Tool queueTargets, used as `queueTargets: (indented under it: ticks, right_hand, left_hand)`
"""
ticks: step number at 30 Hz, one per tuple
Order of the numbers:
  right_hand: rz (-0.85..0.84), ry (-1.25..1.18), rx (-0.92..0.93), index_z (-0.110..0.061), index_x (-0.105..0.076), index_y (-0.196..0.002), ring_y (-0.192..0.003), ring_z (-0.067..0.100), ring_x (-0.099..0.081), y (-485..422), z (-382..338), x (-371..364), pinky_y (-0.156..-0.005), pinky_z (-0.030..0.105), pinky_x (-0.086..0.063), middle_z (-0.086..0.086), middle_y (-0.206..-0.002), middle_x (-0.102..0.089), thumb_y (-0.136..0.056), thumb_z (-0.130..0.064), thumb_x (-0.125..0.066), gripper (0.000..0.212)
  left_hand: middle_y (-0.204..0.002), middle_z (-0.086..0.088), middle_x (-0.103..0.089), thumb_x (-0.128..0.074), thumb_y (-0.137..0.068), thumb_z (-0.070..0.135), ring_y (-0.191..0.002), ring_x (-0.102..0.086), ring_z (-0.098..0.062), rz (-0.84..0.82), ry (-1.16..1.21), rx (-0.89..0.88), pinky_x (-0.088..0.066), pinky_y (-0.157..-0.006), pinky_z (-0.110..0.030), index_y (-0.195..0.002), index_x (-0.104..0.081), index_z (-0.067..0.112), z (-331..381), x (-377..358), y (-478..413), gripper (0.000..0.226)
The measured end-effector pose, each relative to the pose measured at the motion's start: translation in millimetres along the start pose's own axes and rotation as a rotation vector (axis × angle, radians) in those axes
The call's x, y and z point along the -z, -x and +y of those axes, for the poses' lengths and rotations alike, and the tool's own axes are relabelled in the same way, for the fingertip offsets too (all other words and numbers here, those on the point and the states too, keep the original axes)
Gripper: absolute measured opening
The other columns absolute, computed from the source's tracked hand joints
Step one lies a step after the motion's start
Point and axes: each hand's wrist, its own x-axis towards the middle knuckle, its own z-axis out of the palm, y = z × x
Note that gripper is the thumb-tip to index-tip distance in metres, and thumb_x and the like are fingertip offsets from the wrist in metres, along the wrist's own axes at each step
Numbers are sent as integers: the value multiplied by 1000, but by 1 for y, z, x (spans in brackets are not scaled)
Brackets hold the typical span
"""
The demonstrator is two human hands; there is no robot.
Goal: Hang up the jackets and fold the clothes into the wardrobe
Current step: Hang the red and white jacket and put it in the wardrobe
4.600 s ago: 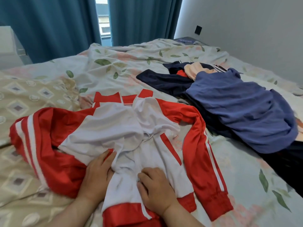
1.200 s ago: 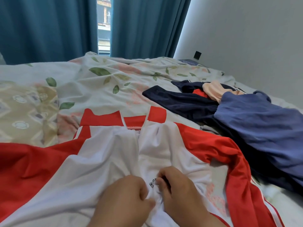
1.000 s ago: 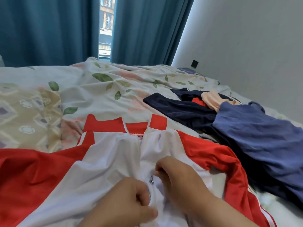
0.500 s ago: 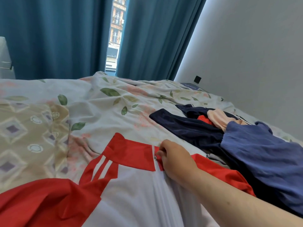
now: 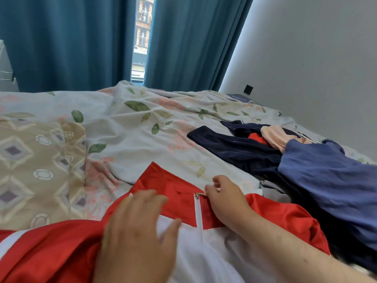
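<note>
A red and white jacket point(image 5: 204, 252) lies front-up on the bed, its white zip closed up to the red collar point(image 5: 175, 193). My right hand point(image 5: 226, 199) sits at the collar with thumb and fingers pinching the small metal zipper pull point(image 5: 199, 195). My left hand point(image 5: 136, 231), blurred and with fingers spread, lies flat over the jacket's left chest and holds nothing. A heap of other clothes rests to the right: a dark navy garment point(image 5: 240, 150), a blue one point(image 5: 330, 180) and a pink piece point(image 5: 275, 135).
The bed point(image 5: 132, 127) has a leaf-print cover, with a beige patterned quilt point(image 5: 36, 166) at the left. Teal curtains point(image 5: 71, 41) hang behind it, parted at a window gap. A grey wall point(image 5: 316, 58) runs along the right side.
My right hand has pulled the zip up to the collar top. My left hand has come back into view and landed flat on the jacket's chest.
</note>
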Motion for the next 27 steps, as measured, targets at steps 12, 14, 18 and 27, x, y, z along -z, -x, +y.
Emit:
queueTargets:
  ticks: [12,14,18,27]
  right_hand:
    - [-182,178,-30,-21,-62,-74,-64,8,-53,-12,-4,48,-50,20,-37,-7,-69,-60,-90,-25,-59,17]
    - [-107,20,-43,-7,-63,-77,-58,14,-48,-8,-6,58,-53,25,-34,-1,-64,-54,-88,-30,-60,25]
    - [-117,-335,-180,-13,-72,-68,-56,15,-44,-3,-15,84,-52,24,-33,3,-69,-54,-80,-29,-64,21]
    - [-205,-435,-51,-16,-76,-65,-63,3,-65,22,-23,107,-55,20,-49,-11,-65,-69,-88,-25,-61,29]
  left_hand:
    - [-65,3,-54,-82,-67,37,-61,-59,-25,-115,-268,167,-45,-59,-38,-64,-65,23,-68,-29,63,23]
    - [-60,5,-52,-84,-60,30,-53,-53,-20,16,-107,14,-44,-51,-34,-53,-59,21,-77,-35,63,28]
    - [-64,13,-48,-61,-75,36,-64,-52,-5,-153,76,-361,-41,-57,-28,-59,-64,22,-56,-18,58,22]
    - [-106,12,-63,-69,-67,47,-97,-57,-4,105,422,-125,-40,-87,-12,-106,-67,30,-58,-33,56,43]
